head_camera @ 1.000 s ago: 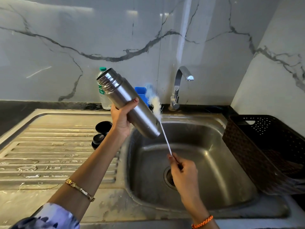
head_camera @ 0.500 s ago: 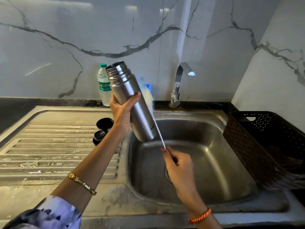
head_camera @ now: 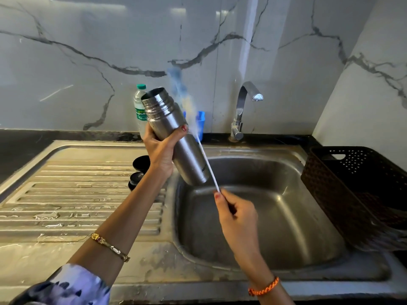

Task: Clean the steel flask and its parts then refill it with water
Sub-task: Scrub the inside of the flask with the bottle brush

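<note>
While the left hand [head_camera: 159,150] grips the steel flask [head_camera: 174,137] around its middle, the flask hangs tilted above the left edge of the sink basin [head_camera: 286,208], open threaded mouth up and to the left. The right hand [head_camera: 236,213] pinches the white stem of a bottle brush [head_camera: 207,164], which runs up just behind the flask; its blurred blue-and-white bristle head sits beside the flask's mouth. Two black flask caps [head_camera: 139,170] rest on the ribbed drainboard [head_camera: 77,194]. A plastic water bottle [head_camera: 139,106] stands behind, near the tap [head_camera: 242,106]. A brown basket [head_camera: 356,186] sits right of the basin.
</note>
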